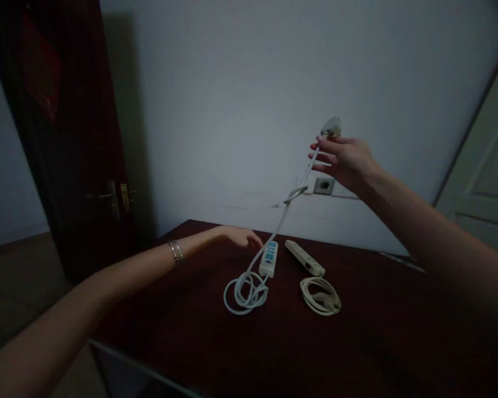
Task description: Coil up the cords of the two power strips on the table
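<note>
A plug is pinched in the right hand at upper right, drawing its cord taut; the power strip, centre frame on the surface, is steadied beside the loosely spread left hand.

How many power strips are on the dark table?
2. A white power strip with blue switches lies by the left hand; the right hand lifts its plug. A cream power strip lies to its right, cable coiled.
</note>
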A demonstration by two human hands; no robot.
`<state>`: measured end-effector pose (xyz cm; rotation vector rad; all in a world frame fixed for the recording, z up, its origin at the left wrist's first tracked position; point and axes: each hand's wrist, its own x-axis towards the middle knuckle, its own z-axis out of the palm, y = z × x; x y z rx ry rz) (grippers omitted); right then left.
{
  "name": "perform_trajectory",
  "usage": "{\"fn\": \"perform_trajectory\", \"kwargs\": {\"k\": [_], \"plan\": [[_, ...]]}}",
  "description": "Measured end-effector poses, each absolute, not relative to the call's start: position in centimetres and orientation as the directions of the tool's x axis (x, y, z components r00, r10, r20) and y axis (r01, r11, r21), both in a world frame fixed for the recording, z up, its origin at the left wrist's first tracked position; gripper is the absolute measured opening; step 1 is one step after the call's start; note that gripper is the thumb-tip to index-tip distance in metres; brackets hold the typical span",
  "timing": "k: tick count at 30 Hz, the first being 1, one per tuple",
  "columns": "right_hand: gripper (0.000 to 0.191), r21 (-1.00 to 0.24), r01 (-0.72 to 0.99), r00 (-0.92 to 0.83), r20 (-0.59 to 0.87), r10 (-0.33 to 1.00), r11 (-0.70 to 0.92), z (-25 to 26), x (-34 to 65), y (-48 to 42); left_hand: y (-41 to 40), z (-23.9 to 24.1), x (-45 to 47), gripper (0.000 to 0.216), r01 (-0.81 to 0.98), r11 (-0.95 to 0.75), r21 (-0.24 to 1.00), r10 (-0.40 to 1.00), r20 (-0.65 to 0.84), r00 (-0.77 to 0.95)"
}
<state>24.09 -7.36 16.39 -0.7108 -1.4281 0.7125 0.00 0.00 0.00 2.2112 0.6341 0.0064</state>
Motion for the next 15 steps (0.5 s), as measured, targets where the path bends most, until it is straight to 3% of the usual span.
{"fn": "perform_trajectory", "kwargs": {"k": [4,7,10,13,15], "plan": [[0.011,-0.743,0.002,0.177,0.659,0.731,0.669,17.3,25.3,-5.8,-1.5,-2.3,-1.5,0.085,0.457,-0.591,0.665,0.227,-0.406,0.885],[0.007,-0.721,-0.004,0.294,0.661,0.690,0.693,17.9,26.1,-4.6,-1.4,-3.4,-2.1,0.092,0.436,-0.596,0.674,0.145,-0.444,0.884],[0.005,-0.707,0.011,0.343,0.666,0.662,0.707,18.4,27.1,-3.6,0.3,-4.1,-2.2,0.082,0.498,-0.618,0.608,0.340,-0.365,0.867],[0.005,-0.688,0.056,0.286,0.705,0.649,0.723,19.0,28.2,-3.3,2.7,-4.9,-1.8,0.057,0.682,-0.613,0.400,0.678,-0.176,0.713],[0.004,-0.697,0.073,0.256,0.704,0.662,0.713,19.3,28.7,-3.5,3.9,-5.5,-0.9,0.052,0.746,-0.589,0.311,0.772,-0.057,0.633]]}}
